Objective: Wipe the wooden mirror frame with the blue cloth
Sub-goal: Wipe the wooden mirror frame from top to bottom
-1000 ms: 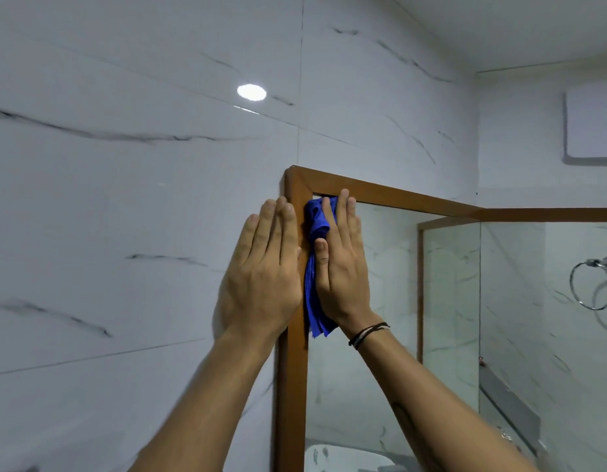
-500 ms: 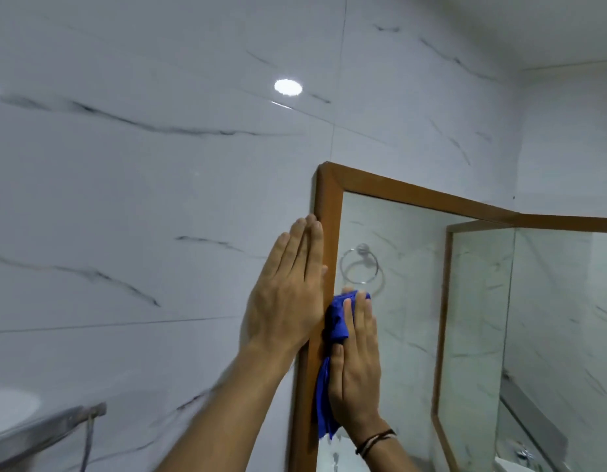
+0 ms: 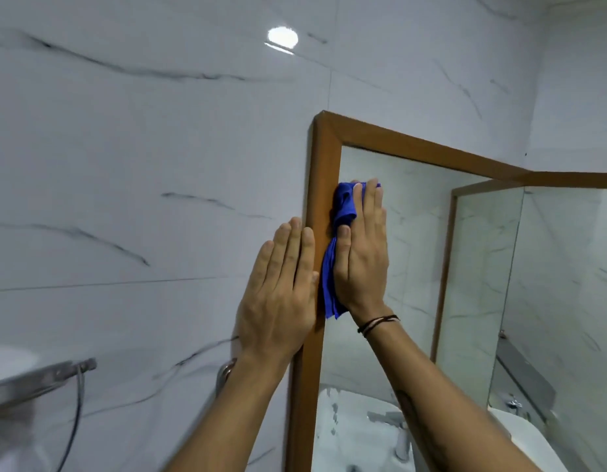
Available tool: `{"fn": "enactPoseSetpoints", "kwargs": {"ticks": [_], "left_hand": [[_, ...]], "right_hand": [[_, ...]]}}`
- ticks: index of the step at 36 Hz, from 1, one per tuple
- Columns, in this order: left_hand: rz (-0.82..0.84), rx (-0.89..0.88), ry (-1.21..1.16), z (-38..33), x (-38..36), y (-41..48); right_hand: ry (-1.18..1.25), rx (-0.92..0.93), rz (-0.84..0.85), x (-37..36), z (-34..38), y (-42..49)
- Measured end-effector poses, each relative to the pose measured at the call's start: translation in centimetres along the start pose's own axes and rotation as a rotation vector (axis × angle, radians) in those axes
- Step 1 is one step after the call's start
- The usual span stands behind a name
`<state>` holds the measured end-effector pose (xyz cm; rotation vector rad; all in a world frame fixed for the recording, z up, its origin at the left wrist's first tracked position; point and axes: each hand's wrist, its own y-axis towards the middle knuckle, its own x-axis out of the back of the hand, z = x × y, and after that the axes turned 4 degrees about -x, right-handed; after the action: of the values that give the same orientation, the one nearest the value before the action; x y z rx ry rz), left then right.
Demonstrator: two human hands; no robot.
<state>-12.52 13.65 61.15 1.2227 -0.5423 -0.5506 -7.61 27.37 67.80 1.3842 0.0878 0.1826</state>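
The wooden mirror frame [image 3: 324, 158] hangs on a white marble wall, with its left upright and top rail in view. My right hand [image 3: 363, 253] presses the blue cloth [image 3: 343, 209] flat against the inner edge of the left upright, and the cloth's tail hangs down below the palm. My left hand [image 3: 278, 291] lies flat with fingers together on the wall, touching the outer edge of the same upright, a little lower than the right hand. It holds nothing.
A metal shelf [image 3: 36, 383] juts out at the lower left. The mirror glass [image 3: 414, 267] reflects a white sink [image 3: 360, 430] and a second framed mirror [image 3: 482, 267] on the right wall.
My right hand slid the cloth down the left upright from the top corner, then back up part of the way. My left hand stayed beside the frame.
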Motion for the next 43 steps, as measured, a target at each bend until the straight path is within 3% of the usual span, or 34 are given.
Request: {"fn": "enactPoseSetpoints", "kwargs": {"ticks": [8,19,30,38,43], "left_hand": [[0.004,0.056,0.011,-1.5,-0.3,-3.4],[0.021,0.054,0.049,-2.7,-0.5,-6.1],[0.046,0.104,-0.019,-4.6,-0.5,-10.3],[0.005,0.085,-0.008,-4.9,-1.2,-12.2],[0.023,0.109,-0.039,-5.4,-1.2,-14.4]], "right_hand": [[0.011,-0.105,0.102,-0.3,-2.8,-16.9],[-0.014,-0.026,0.013,-0.5,-1.5,-8.6],[-0.026,-0.188,0.190,-0.2,-3.9,-26.5],[0.010,0.008,0.070,-0.9,-3.5,-17.3],[0.021,-0.001,0.041,-1.4,-4.1,-17.5]]}}
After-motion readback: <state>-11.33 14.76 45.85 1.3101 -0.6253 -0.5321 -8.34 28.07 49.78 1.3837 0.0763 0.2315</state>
